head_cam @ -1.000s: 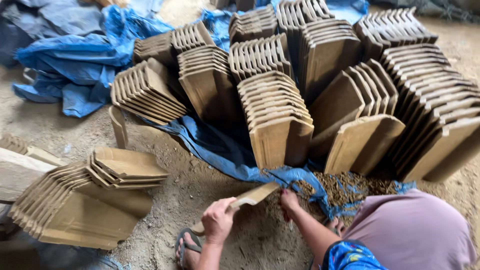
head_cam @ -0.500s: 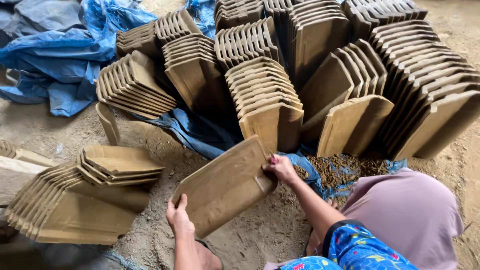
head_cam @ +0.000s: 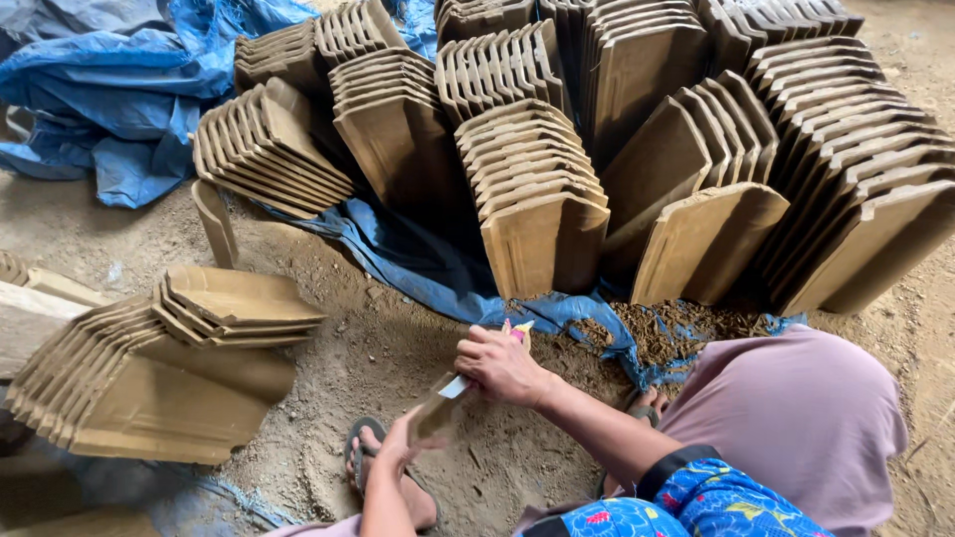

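Fingers [head_cam: 497, 348] now scraping edge-on tile [head_cam: 435, 408]

Tan-brown clay tiles [head_cam: 537, 199] are seen stacked on a crumpled blue tarp [head_cam: 109, 89] over grey-brown dirt [head_cam: 398, 348] — a mauve garment [head_cam: 796, 418] and a blue sleeve [head_cam: 696, 502] patterned with red and yellow flowers are shown.

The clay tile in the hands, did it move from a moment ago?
Yes. The clay tile has turned from flat-faced to edge-on and sits lower, farther from the leaning tile stack.

Blade [head_cam: 455, 387] mostly behind hands [head_cam: 500, 364]
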